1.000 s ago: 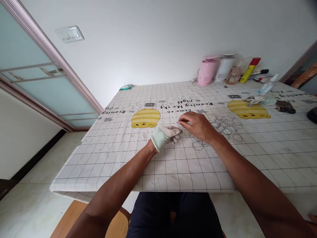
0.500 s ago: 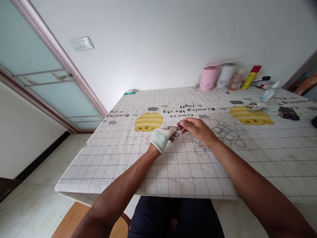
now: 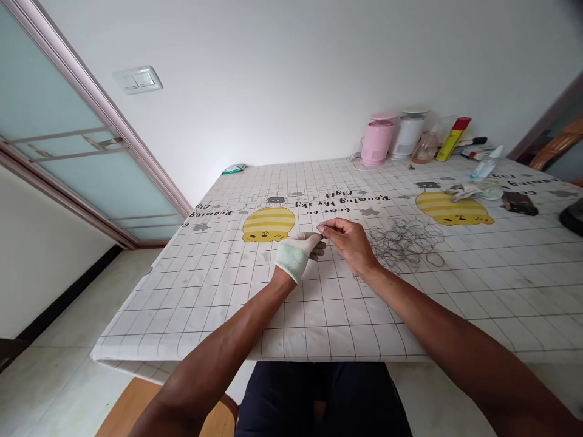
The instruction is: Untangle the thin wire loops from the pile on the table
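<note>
My left hand, in a white glove with a pale green cuff, is closed in a pinch above the middle of the table. Its fingertips meet those of my bare right hand, which is also pinched closed. Whatever is between the fingertips is too small to make out. Just right of my right hand, a loose tangle of thin dark wire loops lies on the checked tablecloth, partly hidden by that hand.
Along the wall at the back right stand a pink device, a white device, a bottle and a yellow-red can. Further right lie a glove, a dark box and a clear bottle. A green packet lies at the back left.
My right hand has moved left and closed its fingers against my left fingertips. The camera view has shifted slightly.
</note>
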A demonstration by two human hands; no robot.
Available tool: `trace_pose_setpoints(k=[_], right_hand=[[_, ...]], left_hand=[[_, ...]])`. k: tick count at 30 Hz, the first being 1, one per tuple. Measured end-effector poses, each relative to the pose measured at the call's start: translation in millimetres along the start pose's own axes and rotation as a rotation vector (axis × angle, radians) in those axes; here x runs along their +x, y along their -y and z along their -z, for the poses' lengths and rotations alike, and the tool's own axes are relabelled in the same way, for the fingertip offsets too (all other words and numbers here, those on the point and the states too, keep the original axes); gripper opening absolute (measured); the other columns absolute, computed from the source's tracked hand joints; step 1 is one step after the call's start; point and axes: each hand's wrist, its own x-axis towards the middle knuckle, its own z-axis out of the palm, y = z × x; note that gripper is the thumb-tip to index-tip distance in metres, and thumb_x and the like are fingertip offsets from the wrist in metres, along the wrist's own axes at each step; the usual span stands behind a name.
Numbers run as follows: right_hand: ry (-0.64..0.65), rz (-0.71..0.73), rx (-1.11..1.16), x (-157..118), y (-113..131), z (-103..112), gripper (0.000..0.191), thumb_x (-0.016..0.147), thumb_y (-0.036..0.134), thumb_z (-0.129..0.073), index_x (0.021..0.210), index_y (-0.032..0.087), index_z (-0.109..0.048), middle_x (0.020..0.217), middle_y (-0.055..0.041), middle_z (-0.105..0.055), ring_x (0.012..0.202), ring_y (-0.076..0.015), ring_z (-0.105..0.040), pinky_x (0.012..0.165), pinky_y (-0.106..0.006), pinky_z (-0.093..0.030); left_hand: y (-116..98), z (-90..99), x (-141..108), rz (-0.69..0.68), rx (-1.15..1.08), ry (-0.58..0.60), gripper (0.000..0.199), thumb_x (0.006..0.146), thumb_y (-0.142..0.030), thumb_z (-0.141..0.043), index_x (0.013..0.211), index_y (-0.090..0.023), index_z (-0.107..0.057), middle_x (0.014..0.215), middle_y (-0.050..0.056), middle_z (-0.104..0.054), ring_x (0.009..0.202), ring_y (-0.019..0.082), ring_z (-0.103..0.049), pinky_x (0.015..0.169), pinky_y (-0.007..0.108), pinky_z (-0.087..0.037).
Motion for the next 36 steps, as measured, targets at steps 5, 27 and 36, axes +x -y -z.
trace_pose_setpoints(k=[5,27,36], right_hand=[[-0.1,-0.024,0.033,1,0,0,0.026,0.084,0.045,-0.079,0.093,0.021,-0.078,0.089,-0.0043,-0.074,0.087,-0.0198,-0.066,0.085,-0.035,-0.054],[0.147,-0.164,0.22,4,3,8,0.021,0.079,0.037,-0.087,0.089,0.02,-0.081,0.083,-0.0043,-0.071,0.079,-0.0174,-0.064,0.083,-0.035,-0.054],[0.192,-0.258,0.178,14,15,33,0.023,0.075,0.039,-0.089,0.086,0.021,-0.08,0.091,-0.0041,-0.072,0.073,-0.0148,-0.062,0.078,-0.035,-0.055]], left_hand=[[-3,1.2,-6,-0.024,0.055,-0.147,0.014,0.084,-0.028,-0.07,0.086,-0.015,-0.075,0.078,0.006,-0.074,0.066,0.013,-0.064,0.061,0.024,-0.05],[2,21.1,3,-0.207,-0.232,-0.206,0.025,0.082,-0.036,-0.075,0.091,-0.013,-0.071,0.077,0.005,-0.07,0.063,0.011,-0.061,0.061,0.025,-0.047],[0,29.4,10,-0.144,-0.271,0.004,0.029,0.077,-0.035,-0.081,0.09,-0.013,-0.068,0.077,0.004,-0.066,0.061,0.009,-0.055,0.059,0.024,-0.042]])
